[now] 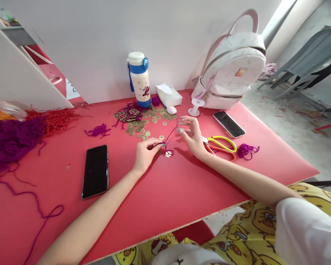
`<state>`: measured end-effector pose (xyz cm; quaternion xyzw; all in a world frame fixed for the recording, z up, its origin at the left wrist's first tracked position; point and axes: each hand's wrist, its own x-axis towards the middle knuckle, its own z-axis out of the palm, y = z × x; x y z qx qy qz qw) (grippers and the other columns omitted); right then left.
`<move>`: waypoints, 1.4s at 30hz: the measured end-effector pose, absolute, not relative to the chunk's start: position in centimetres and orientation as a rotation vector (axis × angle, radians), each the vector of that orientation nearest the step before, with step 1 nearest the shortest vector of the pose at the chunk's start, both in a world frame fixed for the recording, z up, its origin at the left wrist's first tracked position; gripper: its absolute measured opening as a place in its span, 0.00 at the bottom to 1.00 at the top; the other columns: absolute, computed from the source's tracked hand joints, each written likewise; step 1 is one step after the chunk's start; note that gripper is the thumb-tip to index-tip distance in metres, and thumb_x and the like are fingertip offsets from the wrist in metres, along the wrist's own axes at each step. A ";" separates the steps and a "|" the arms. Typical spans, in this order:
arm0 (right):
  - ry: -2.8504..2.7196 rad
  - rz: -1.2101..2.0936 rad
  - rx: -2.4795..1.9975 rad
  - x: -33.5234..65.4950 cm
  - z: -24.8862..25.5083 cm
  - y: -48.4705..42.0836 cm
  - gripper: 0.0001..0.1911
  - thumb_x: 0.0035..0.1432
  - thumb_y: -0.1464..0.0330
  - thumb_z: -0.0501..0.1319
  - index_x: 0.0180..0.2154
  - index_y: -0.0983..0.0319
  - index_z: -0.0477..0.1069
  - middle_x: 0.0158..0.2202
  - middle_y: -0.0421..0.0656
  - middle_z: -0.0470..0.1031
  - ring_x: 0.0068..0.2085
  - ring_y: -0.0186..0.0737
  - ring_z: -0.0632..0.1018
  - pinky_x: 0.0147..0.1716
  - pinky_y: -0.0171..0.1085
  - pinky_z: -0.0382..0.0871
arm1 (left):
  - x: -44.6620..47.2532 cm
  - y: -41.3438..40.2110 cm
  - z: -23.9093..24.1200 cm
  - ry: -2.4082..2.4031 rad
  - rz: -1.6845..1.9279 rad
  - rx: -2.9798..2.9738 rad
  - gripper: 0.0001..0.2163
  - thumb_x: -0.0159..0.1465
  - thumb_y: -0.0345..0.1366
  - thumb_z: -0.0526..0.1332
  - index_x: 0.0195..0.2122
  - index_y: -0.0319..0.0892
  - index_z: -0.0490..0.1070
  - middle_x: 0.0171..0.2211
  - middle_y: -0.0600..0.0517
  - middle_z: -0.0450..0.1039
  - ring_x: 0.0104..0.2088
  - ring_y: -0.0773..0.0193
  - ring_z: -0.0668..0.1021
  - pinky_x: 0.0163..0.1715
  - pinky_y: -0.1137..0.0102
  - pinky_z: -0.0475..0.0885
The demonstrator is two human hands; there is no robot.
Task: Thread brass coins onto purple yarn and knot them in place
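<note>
My left hand (146, 154) pinches a thin purple cord (171, 134) between thumb and forefinger. Just below its fingertips, a round brass-coloured coin (168, 154) with a loop of the cord about it is over the red tabletop. My right hand (192, 137) is to the right of the cord, with thumb and fingers apart. The cord runs up close to its fingertips; whether they touch it is hard to make out. Beside the right wrist lie scissors (223, 144) with yellow and orange handles. Several loose coins (138, 126) are spread beyond my left hand.
On the red table (165, 198) are a dark phone (96, 171), another phone (228, 124), purple cord bundles (246, 151), a white spool (195, 107), a bottle (139, 79), a tissue pack (169, 95) and a white backpack (231, 70). A purple cord pile (13, 140) fills the left side.
</note>
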<state>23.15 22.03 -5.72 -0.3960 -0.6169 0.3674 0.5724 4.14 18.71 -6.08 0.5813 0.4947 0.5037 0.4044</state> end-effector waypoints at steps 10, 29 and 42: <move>-2.057 0.693 -0.877 22.4 -6.6 20.7 0.05 0.57 0.63 0.65 0.31 0.57 0.76 0.55 0.44 0.70 0.54 0.50 0.69 0.57 0.56 0.60 | 5.2 17.7 -5.5 1.217 1.304 1.215 0.05 0.54 0.36 0.68 0.30 0.41 0.80 0.32 0.50 0.80 0.32 0.62 0.80 0.35 0.70 0.76; -1.833 1.014 -0.896 22.4 -6.6 20.9 0.14 0.58 0.62 0.63 0.46 0.59 0.72 0.35 0.42 0.73 0.37 0.40 0.73 0.40 0.41 0.70 | 4.3 18.7 -5.4 1.243 1.134 1.283 0.09 0.51 0.38 0.69 0.32 0.40 0.78 0.30 0.48 0.80 0.30 0.60 0.80 0.31 0.68 0.76; -1.384 1.186 -0.888 23.4 -4.0 21.7 0.11 0.57 0.58 0.63 0.32 0.60 0.74 0.25 0.38 0.70 0.27 0.33 0.68 0.30 0.35 0.64 | 4.2 18.6 -6.3 1.306 1.028 1.555 0.08 0.55 0.31 0.65 0.34 0.44 0.66 0.27 0.56 0.73 0.32 0.64 0.78 0.36 0.71 0.69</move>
